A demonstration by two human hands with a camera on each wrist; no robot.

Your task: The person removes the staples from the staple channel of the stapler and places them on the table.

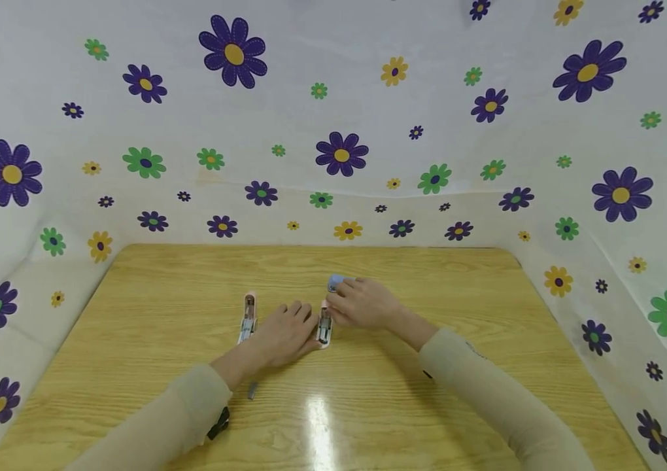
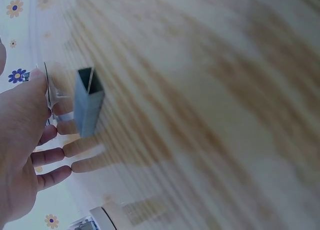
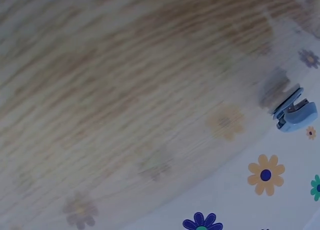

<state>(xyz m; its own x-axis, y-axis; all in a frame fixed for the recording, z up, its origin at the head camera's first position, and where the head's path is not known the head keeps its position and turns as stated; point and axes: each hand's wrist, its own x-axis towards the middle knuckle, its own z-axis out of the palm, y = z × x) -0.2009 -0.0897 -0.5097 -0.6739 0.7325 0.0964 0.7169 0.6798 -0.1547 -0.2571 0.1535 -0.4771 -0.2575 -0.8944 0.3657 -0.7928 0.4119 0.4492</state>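
A small stapler [image 1: 324,325] with a pale pink end lies opened between the two hands, its metal channel facing up. My left hand [image 1: 286,335] holds its near part from the left, thumb by the near end. From the right, my right hand [image 1: 363,303] grips its far end, fingers bent over it. In the left wrist view the left hand [image 2: 22,145] shows beside the stapler's thin edge, its lower fingers spread. A grey strip of staples [image 2: 89,104] lies on the table nearby. The right wrist view does not show the right hand.
Left of the left hand lies another opened pale stapler [image 1: 248,317], partly covered by that hand. A blue stapler [image 3: 297,112] sits just beyond the right hand. The wooden table [image 1: 457,392] is bordered by a white flowered cloth [image 1: 286,118] at the back and sides.
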